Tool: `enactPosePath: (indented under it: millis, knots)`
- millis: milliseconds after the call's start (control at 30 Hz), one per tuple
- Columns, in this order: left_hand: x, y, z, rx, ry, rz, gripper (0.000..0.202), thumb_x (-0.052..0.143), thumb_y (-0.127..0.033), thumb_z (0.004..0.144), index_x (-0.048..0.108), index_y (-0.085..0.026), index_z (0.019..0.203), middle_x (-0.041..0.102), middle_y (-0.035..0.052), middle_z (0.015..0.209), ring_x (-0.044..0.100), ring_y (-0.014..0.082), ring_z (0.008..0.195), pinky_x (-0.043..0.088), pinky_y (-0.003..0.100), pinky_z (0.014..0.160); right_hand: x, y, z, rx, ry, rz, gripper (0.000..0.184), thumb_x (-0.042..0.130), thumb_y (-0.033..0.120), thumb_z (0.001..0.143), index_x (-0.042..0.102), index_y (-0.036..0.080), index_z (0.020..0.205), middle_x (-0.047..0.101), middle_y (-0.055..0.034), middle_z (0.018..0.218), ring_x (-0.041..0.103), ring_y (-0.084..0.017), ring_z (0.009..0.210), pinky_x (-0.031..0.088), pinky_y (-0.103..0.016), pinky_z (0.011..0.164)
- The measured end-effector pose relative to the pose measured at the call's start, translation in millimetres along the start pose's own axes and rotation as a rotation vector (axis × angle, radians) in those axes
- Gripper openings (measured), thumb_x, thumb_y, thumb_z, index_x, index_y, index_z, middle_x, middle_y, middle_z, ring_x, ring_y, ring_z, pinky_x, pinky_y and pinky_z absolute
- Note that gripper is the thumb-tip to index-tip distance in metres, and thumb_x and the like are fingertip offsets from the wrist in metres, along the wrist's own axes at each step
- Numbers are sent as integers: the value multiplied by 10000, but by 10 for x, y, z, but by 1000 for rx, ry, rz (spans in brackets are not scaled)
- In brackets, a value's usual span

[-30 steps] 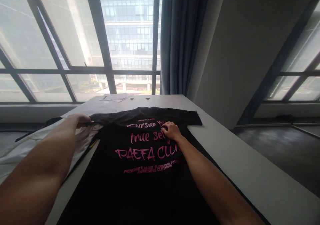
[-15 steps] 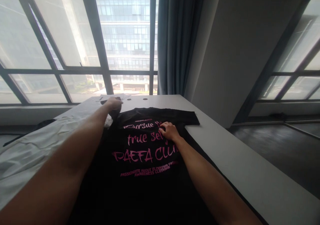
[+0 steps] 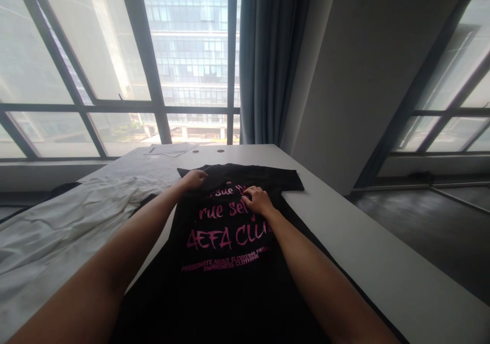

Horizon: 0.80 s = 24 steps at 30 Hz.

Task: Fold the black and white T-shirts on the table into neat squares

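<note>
A black T-shirt (image 3: 225, 262) with pink lettering lies flat on the white table (image 3: 375, 252), its collar end away from me. Its left side is folded inward over the print, hiding the first letters. My left hand (image 3: 194, 179) rests on that folded edge near the top, fingers closed on the cloth. My right hand (image 3: 257, 200) presses down on the upper middle of the print, fingers bent and lying on the fabric. The shirt's right sleeve (image 3: 287, 180) still sticks out flat.
White crumpled cloth (image 3: 69, 221) covers the table's left part. Papers (image 3: 172, 149) and two round holes lie at the table's far end by the window. A grey curtain (image 3: 268, 58) hangs behind. The floor drops away at right.
My left hand carried the shirt's left sleeve from the far left, up and over, and laid it inward on the print. My right hand stayed in place.
</note>
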State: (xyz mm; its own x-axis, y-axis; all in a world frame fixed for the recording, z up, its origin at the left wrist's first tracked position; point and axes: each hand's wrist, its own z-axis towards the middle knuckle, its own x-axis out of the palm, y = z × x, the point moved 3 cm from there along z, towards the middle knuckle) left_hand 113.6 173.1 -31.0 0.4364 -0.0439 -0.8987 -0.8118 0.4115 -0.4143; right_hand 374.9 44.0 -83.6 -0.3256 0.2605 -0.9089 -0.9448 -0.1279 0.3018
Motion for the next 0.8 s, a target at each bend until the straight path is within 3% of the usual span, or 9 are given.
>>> enactPosePath:
  millis: [100, 200, 267, 333, 433, 533, 633, 733, 800]
  knots:
    - [-97, 226, -203, -79, -61, 231, 380, 516, -416, 883, 739, -212, 1115, 708, 109, 1203, 642, 296, 1125, 489, 382, 977, 2, 7, 1, 2, -3, -6, 338, 550, 405, 941, 690, 213, 1181, 623, -78, 1304, 529, -254, 1201, 384, -388, 1002]
    - [13, 327, -395, -118, 3, 326, 670, 543, -608, 832, 598, -198, 1359, 609, 161, 1356, 576, 338, 1226, 465, 417, 1009, -3, 11, 0, -1, -14, -6, 331, 555, 400, 939, 693, 206, 1169, 630, -79, 1295, 535, -255, 1196, 386, -385, 1001]
    - [128, 330, -492, -123, 62, 343, 806, 497, -687, 830, 446, -235, 1495, 469, 159, 1510, 447, 362, 1365, 386, 485, 1088, -7, 4, -1, -1, -19, -1, 322, 556, 398, 939, 695, 208, 1158, 634, -76, 1291, 538, -257, 1194, 388, -382, 997]
    - [207, 318, -561, -168, 118, 368, 816, 398, -726, 860, 368, -277, 1540, 344, 134, 1597, 314, 386, 1450, 266, 592, 1138, -8, -7, -6, 0, -21, 5, 311, 556, 398, 939, 697, 215, 1147, 636, -72, 1289, 541, -259, 1193, 392, -381, 991]
    - [226, 298, -635, -264, 142, 406, 876, 350, -776, 849, 349, -256, 1553, 308, 156, 1606, 297, 447, 1443, 137, 690, 1132, 1, -12, -18, -3, -26, 25, 294, 560, 397, 937, 699, 219, 1126, 638, -73, 1286, 543, -264, 1196, 392, -388, 989]
    - [204, 284, -707, -309, 29, 449, 941, 378, -786, 833, 357, -176, 1549, 362, 224, 1563, 350, 486, 1399, 137, 699, 1119, 14, 15, -20, -3, -29, 43, 294, 569, 399, 926, 697, 210, 1111, 639, -72, 1281, 546, -270, 1195, 397, -401, 989]
    - [251, 278, -790, -191, -103, 429, 787, 325, -691, 915, 362, -224, 1547, 310, 148, 1607, 269, 412, 1464, 160, 640, 1151, -47, 9, 19, 25, -59, 56, 309, 573, 412, 918, 683, 207, 1122, 640, -68, 1277, 560, -253, 1179, 411, -378, 983]
    - [348, 345, -853, -157, -52, 310, 665, 274, -624, 962, 390, -293, 1527, 249, 51, 1640, 223, 332, 1500, 219, 573, 1168, -271, -220, 63, 211, -244, 62, 352, 482, 422, 955, 665, 191, 1148, 623, -97, 1289, 552, -254, 1196, 412, -374, 996]
    - [381, 391, -863, -161, -19, 257, 676, 270, -631, 962, 390, -281, 1528, 235, 56, 1642, 211, 323, 1505, 222, 575, 1169, -443, -549, 43, 470, -343, 52, 394, 452, 426, 960, 654, 177, 1190, 609, -135, 1301, 553, -284, 1205, 418, -407, 994]
